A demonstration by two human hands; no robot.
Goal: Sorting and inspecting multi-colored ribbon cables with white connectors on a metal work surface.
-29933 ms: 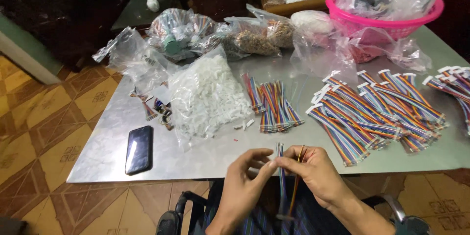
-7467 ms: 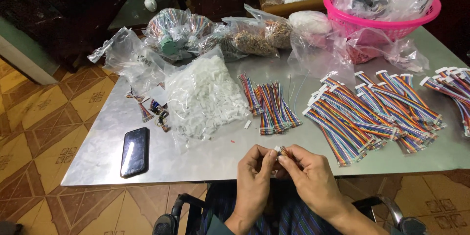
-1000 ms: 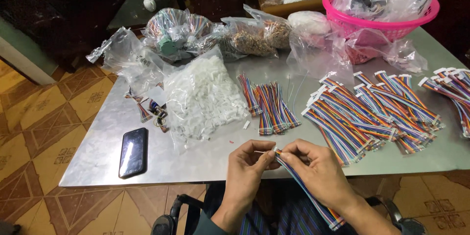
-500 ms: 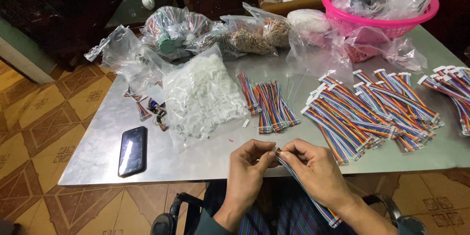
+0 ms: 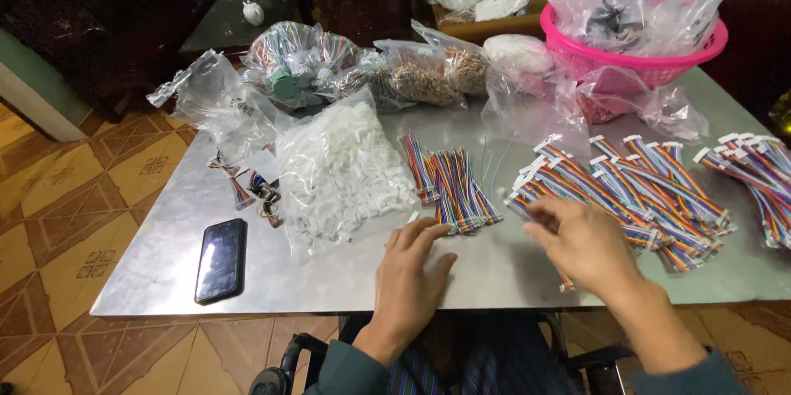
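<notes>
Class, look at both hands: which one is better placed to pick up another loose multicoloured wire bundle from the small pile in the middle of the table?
Probably the left hand: it lies just below the small pile of loose multicoloured wire bundles, while the right hand is over the finished multicoloured ribbon cables with white connectors.

Both hands out over the table edge, palms down

The left hand lay flat with fingers spread and slightly curled, forearm in a dark sleeve. The right hand reached forward and to the right, blurred, fingers loosely bent, gripping nothing that showed.
</notes>
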